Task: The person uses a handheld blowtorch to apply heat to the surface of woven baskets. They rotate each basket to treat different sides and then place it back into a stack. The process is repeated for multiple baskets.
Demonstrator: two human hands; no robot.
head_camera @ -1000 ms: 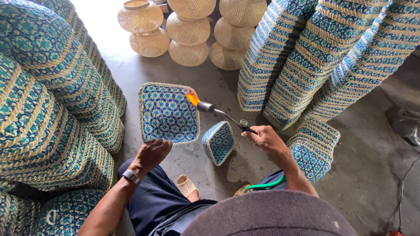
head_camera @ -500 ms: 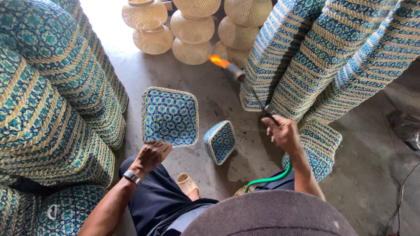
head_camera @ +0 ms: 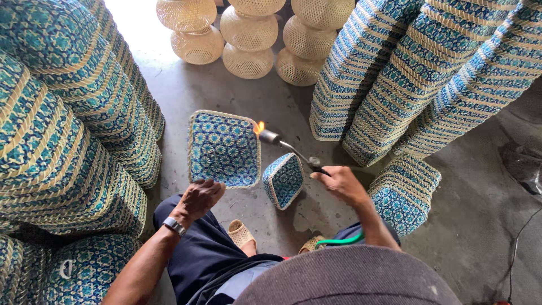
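Near centre, left hand [head_camera: 200,196]: fingers curled on near edge of square blue-patterned woven tray [head_camera: 224,148].
Right hand [head_camera: 340,182]: clamped around metal gas torch [head_camera: 289,146], flame at tray's right rim.

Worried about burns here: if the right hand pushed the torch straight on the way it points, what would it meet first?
Probably the large blue woven basket: the right hand aims the torch up-left, flame at its right rim. Depth is uncertain.

Sat between basket stacks [head_camera: 68,141] left and right [head_camera: 429,73]; tray [head_camera: 224,148] lay ahead, smaller basket [head_camera: 284,179] just right of it (torch [head_camera: 285,144] flame at tray's right edge), lanterns [head_camera: 248,39] behind.
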